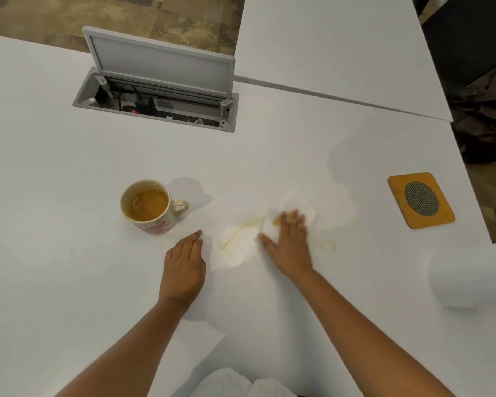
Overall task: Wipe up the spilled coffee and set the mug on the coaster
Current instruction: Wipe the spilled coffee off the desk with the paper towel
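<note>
A cream mug [149, 207] with red marks stands upright on the white table [69, 167], holding coffee, its handle to the right. Right of it lie thin brown coffee streaks [241, 230], with a fainter ring [327, 245] farther right. My right hand [288, 242] presses flat on a white paper towel [301, 206] stained brown under the fingers, between the two marks. My left hand [184, 267] rests flat on the table below the mug, holding nothing. An orange square coaster [421, 200] with a dark mesh circle lies at the right edge, bare.
An open cable hatch [155, 93] with a power strip is set into the table behind the mug. A white paper towel roll [470, 279] lies at the right. The table's right edge runs just past the coaster. Crumpled white paper [241, 382] shows at the bottom.
</note>
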